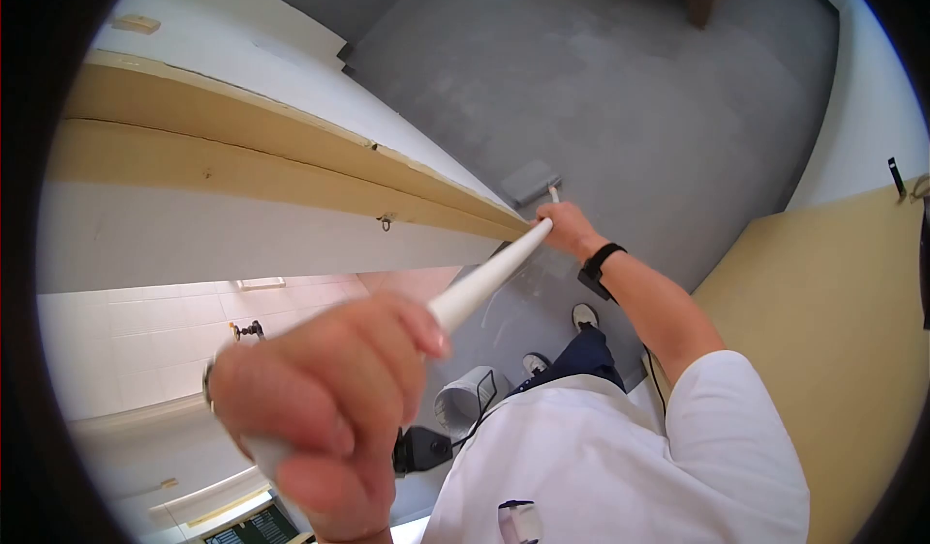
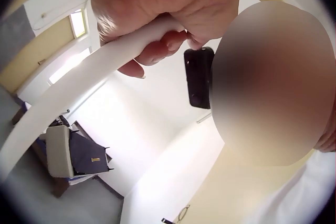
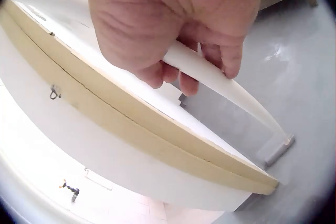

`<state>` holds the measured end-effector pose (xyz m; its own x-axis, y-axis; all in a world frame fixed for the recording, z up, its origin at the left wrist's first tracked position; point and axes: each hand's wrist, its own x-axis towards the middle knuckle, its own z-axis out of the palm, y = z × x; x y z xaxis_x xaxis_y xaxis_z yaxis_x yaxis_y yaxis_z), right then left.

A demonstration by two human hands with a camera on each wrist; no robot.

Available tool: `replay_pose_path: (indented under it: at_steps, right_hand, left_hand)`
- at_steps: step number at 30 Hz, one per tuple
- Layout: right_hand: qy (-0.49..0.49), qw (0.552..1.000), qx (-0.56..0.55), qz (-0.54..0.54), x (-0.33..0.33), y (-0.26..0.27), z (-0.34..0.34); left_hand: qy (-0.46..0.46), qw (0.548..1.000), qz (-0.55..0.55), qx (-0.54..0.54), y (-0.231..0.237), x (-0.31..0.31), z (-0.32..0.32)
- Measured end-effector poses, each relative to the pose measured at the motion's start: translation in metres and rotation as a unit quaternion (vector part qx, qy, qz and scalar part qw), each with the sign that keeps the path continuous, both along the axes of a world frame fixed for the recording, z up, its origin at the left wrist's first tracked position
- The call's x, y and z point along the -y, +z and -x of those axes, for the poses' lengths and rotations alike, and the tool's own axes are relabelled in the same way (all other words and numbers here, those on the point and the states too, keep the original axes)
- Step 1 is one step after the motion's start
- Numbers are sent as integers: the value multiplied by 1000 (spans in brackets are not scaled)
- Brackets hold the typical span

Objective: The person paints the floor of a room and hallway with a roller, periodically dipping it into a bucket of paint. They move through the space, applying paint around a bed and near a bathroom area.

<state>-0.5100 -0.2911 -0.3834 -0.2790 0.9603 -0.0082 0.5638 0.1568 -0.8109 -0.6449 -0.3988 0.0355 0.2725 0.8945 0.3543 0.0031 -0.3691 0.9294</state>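
Plainly, both hands (image 1: 329,399) closed round the white pole (image 1: 489,278), pale marks (image 1: 227,536) on a dark panel (image 1: 276,521) too small for reading

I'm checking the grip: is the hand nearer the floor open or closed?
Closed: the right hand has its fingers curled round the white pole.

- The left hand (image 1: 325,408) is blurring and hiding part of the pole (image 1: 494,275) in the head view.
- The right hand (image 3: 173,19) is covering another stretch, its top running out of the right wrist view.
- A blurred oval (image 2: 273,85) is masking the left wrist view's right side.
- The bottom edge is cropping a dark panel (image 1: 254,528).
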Motion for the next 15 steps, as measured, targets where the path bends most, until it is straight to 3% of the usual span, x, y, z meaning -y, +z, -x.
replay_pose_path:
  at_steps: [2, 3, 5, 8, 13, 15]
  right_hand:
    - [-21, 999, -27, -9, 23, 0, 2]
    - [-21, 1000, -21, -10, 35, 0, -2]
    - [-21, 1000, -14, 9, 63, 4, 4]
    - [-25, 999, -33, 2, 106, 9, 20]
    - [-18, 1000, -16, 17, 164, 23, 51]
    - [14, 996, -41, 72, 183, 20, 71]
  left_hand:
    - [-71, 997, -22, 18, 0, 12, 9]
    - [-14, 1000, -4, 14, 4, 31, 1]
    - [-64, 998, 6, -4, 17, 44, 11]
    - [-85, 994, -2, 68, 22, 64, 34]
    - [-89, 993, 29, 66, 43, 94, 78]
    - [-249, 965, 47, 68, 52, 94, 102]
